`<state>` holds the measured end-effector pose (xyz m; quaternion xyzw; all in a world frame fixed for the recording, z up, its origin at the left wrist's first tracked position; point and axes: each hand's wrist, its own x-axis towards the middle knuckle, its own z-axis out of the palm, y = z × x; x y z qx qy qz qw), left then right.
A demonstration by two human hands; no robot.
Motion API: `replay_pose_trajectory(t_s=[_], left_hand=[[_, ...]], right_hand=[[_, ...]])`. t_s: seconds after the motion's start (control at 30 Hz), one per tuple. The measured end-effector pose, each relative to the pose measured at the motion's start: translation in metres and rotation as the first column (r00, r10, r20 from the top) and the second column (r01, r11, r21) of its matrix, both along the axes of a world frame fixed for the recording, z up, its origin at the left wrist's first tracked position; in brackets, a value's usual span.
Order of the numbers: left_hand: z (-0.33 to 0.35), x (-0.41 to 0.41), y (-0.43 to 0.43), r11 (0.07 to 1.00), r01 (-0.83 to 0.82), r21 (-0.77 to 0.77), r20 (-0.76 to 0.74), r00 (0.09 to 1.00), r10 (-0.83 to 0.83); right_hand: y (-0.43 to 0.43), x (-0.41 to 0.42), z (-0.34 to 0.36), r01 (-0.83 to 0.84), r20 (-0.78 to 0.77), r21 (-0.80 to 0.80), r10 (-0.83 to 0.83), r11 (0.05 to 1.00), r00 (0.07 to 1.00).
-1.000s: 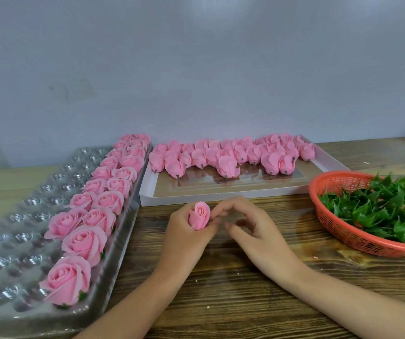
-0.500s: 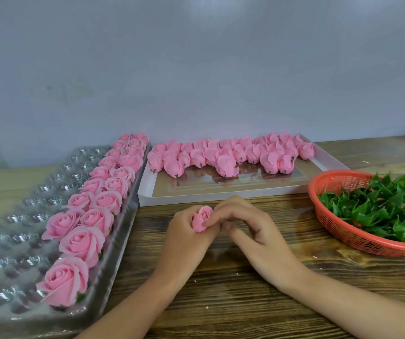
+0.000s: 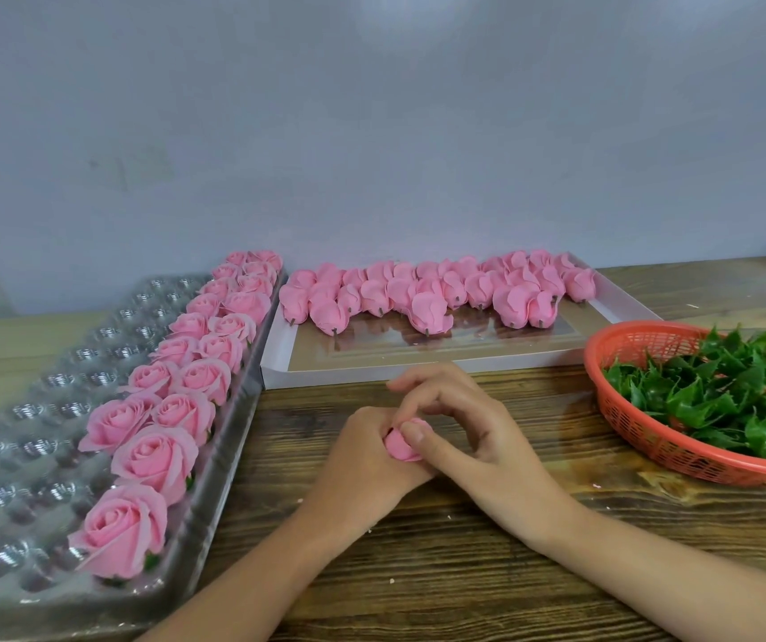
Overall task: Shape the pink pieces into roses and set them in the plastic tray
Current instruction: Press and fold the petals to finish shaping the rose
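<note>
One pink piece [image 3: 398, 449], now deeper in left hand [image 3: 364, 461], right hand [image 3: 478, 440] pinching

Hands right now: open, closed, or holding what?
Left hand: closed, grip around the pink piece.
Right hand: closed, pinching the same pink piece.

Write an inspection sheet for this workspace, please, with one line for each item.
Surface: wooden table, brown planks.
Job's things: plastic tray at left, two rows of finished roses along its right side, other cups empty; white box behind, holding unshaped pink pieces; one pink piece in the hands.
Clutter: orange basket of green leaves at right; white crumbs on the table.
Grips: left hand holds the piece; right hand pinches it from above.
Cables: nothing seen.
Surroundings: plain grey wall.
</note>
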<state>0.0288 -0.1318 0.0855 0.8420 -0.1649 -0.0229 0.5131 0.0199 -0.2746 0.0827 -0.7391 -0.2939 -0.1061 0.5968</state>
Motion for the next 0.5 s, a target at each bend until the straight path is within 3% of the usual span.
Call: replay_pose_trajectory(t_s=[0.5], left_hand=[[-0.0002,0.002,-0.0017,0.995,-0.031,0.096,0.016,0.999,0.03]], right_hand=[[0.0007,0.0013,0.0028,-0.05,-0.064,-0.016,0.048,0.999,0.997]])
